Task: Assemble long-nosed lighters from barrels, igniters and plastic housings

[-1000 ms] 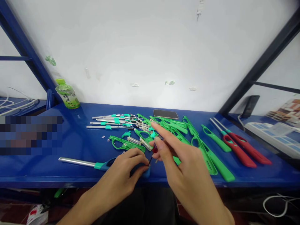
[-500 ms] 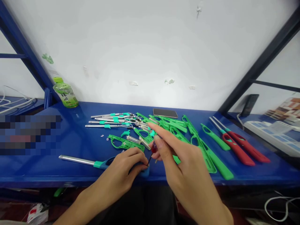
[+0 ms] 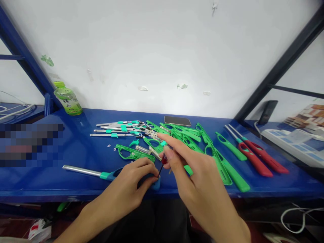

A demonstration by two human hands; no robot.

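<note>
My left hand (image 3: 134,177) is closed over the handle of a blue gas lighter (image 3: 108,176), which lies near the table's front edge with its metal tube pointing left. My right hand (image 3: 194,168) pinches a small screwdriver (image 3: 164,158) with a dark red handle. Its thin shaft slants down to the lighter's handle end, beside my left fingertips; the exact contact point is hidden. Behind my hands lie green handle shells (image 3: 131,154), clear fuel tubes (image 3: 143,150) and several metal lighter tubes (image 3: 113,135) with teal collars.
Two red lighters (image 3: 255,158) and a green lighter handle (image 3: 231,146) lie on the right of the blue table (image 3: 83,152). A phone (image 3: 177,120) rests near the wall. A green drink bottle (image 3: 68,99) stands at the back left. Power strips (image 3: 291,143) sit at the far right.
The whole view has shifted slightly. Both hands keep nearly the same pose, with the screwdriver still held against the blue lighter's handle end.
</note>
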